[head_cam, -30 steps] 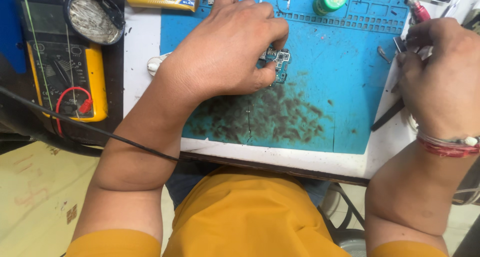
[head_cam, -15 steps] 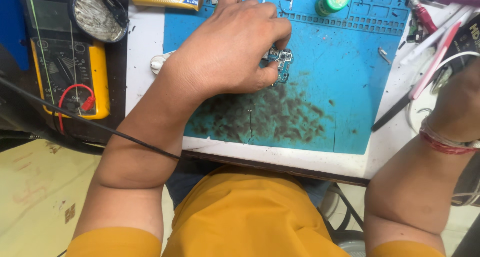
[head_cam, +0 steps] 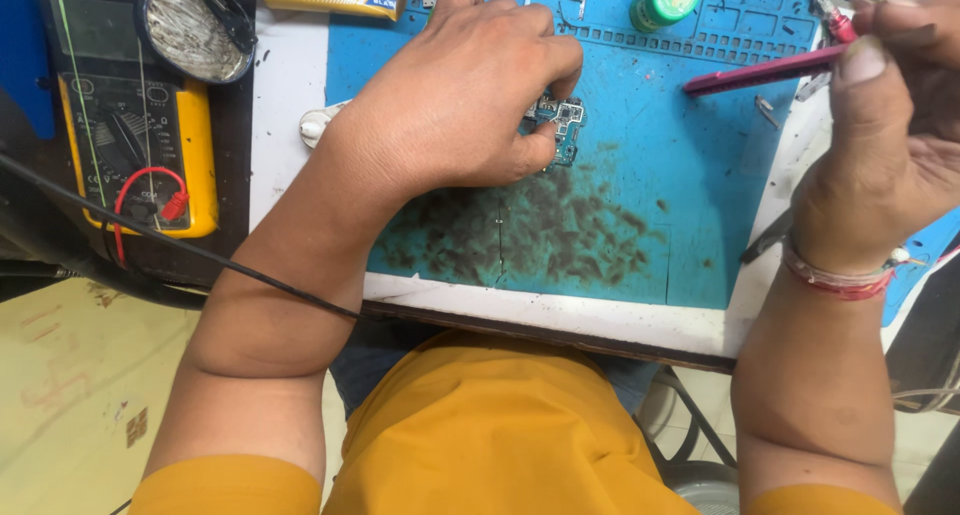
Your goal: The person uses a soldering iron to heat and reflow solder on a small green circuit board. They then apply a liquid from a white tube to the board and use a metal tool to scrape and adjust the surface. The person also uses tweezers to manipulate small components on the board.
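The left hand [head_cam: 450, 105] has its grip closed on a small circuit board [head_cam: 560, 125], thumb and fingers pinning it flat on the blue work mat [head_cam: 640, 225]. The right hand [head_cam: 900, 135], which half a second ago sat low at the tabletop's right edge, is now raised, its grip closed around a slim pink tool [head_cam: 760, 72] lying nearly level above the mat. A green-capped bottle [head_cam: 665, 0] stands beyond; a yellow multimeter [head_cam: 130, 145] lies far left.
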